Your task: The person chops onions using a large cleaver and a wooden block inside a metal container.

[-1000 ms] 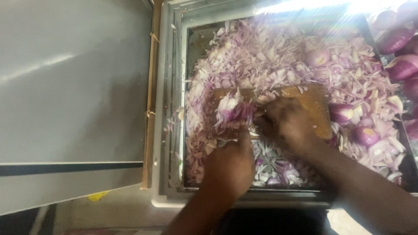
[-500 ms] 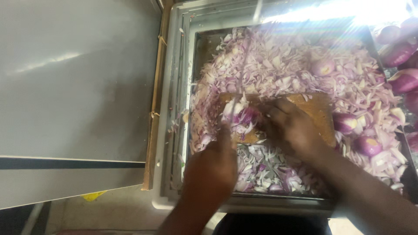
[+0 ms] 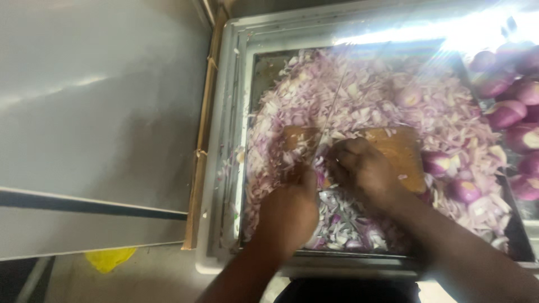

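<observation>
My left hand point(image 3: 289, 210) is clenched round the handle of a knife point(image 3: 327, 120), the thin blade running away from me over the board. My right hand point(image 3: 365, 171) presses fingers-down on the onion being cut — I cannot tell how much of it is left under the palm. Both work on a wooden cutting board point(image 3: 401, 151) sunk in the middle of a steel tray point(image 3: 224, 168). Chopped onion point(image 3: 359, 90) heaps against the tray's far and left edges and spills toward the near edge — a large share looks done. Peeled whole onions point(image 3: 508, 115) wait along the right edge, so I judge plenty remains.
</observation>
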